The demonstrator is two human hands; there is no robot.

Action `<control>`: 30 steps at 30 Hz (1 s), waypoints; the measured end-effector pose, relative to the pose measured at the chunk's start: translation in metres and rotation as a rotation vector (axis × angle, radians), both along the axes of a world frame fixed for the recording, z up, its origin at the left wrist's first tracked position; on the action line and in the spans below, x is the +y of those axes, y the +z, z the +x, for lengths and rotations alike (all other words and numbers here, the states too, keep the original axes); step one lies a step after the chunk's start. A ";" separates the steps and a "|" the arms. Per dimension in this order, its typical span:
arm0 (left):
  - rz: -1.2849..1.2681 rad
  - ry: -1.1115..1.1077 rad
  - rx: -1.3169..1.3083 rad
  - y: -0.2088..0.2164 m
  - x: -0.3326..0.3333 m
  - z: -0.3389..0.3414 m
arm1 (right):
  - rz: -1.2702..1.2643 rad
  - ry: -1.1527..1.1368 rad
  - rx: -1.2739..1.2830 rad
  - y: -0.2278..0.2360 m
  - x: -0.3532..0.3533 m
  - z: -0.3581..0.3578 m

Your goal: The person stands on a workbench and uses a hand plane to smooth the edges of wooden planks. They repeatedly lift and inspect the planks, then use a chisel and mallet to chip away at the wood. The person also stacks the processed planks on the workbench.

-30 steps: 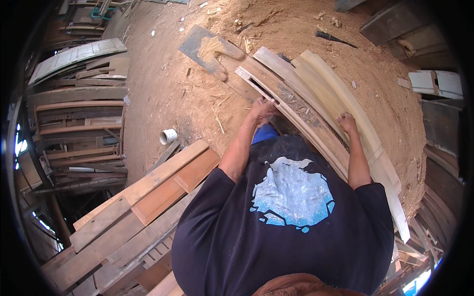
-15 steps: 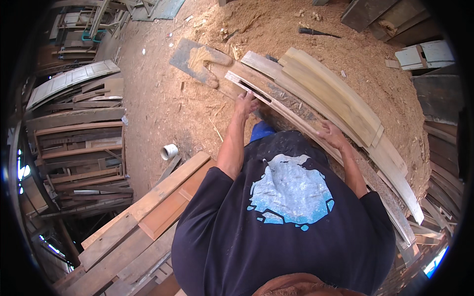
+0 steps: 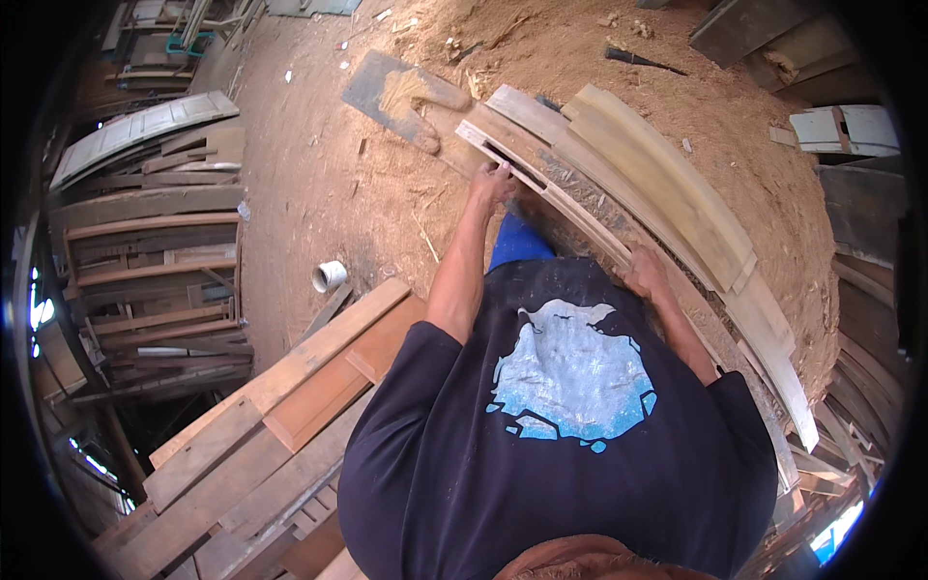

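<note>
Between both hands lay a long weathered plank (image 3: 580, 208); left hand (image 3: 491, 182) had slid farther along it, right hand (image 3: 646, 275) kept gripping its edge, sawdust floor (image 3: 319, 193) beyond.

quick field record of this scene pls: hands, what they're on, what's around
left hand: on the edge of a long grey plank
right hand: on the same plank, further along it
beside plank: paler boards stacked past it
ground: sawdust pile, flat grey sheet
person's left: white cup, brown boards
</note>
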State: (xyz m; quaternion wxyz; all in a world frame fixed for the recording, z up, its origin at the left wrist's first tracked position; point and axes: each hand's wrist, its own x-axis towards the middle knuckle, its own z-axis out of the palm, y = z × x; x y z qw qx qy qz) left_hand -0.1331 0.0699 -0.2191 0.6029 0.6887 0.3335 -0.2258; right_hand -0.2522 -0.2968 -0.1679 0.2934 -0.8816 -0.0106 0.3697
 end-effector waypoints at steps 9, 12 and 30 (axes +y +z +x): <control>0.040 -0.085 0.016 0.006 0.006 0.005 | -0.013 -0.008 -0.025 -0.006 -0.005 -0.002; 0.020 -0.026 -0.001 0.001 0.007 0.000 | -0.015 0.007 0.030 -0.002 -0.005 0.001; -0.067 0.013 0.001 -0.017 0.007 0.007 | -0.010 0.001 -0.098 -0.018 -0.011 -0.004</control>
